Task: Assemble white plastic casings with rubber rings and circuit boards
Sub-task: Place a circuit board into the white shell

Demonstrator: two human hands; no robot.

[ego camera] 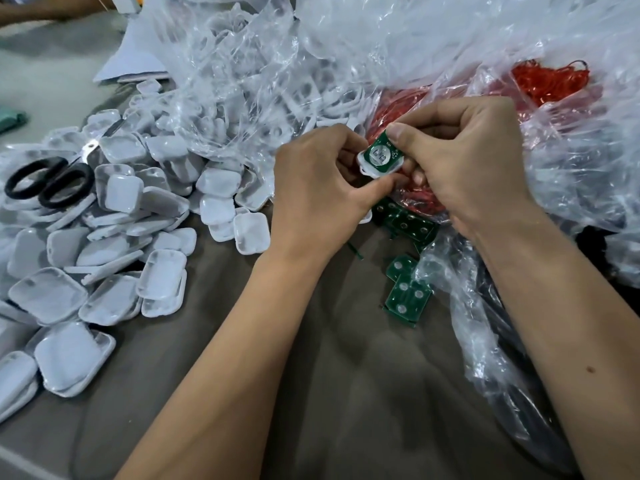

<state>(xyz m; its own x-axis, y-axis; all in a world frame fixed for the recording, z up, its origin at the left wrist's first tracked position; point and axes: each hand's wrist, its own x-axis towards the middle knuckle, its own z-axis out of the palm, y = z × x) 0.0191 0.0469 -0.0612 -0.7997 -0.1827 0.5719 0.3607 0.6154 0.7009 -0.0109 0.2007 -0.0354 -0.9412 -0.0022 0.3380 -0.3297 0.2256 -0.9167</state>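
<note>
My left hand (pixel 313 188) and my right hand (pixel 464 161) together hold a white plastic casing (pixel 372 172) with a green circuit board (pixel 381 154) lying in it. The right thumb presses on the board's upper corner; the left fingers pinch the casing's left side. Red rubber rings (pixel 550 81) lie in a clear bag behind the hands. Loose green circuit boards (pixel 407 296) lie on the table below my hands. A big heap of white casings (pixel 114 237) spreads across the left.
Black-handled scissors (pixel 52 183) rest on the casing heap at the left. Crumpled clear plastic bags (pixel 242 81) cover the back and right side. The grey table (pixel 346 375) shows between my forearms. Another person's arm (pixel 52 8) is at the top left.
</note>
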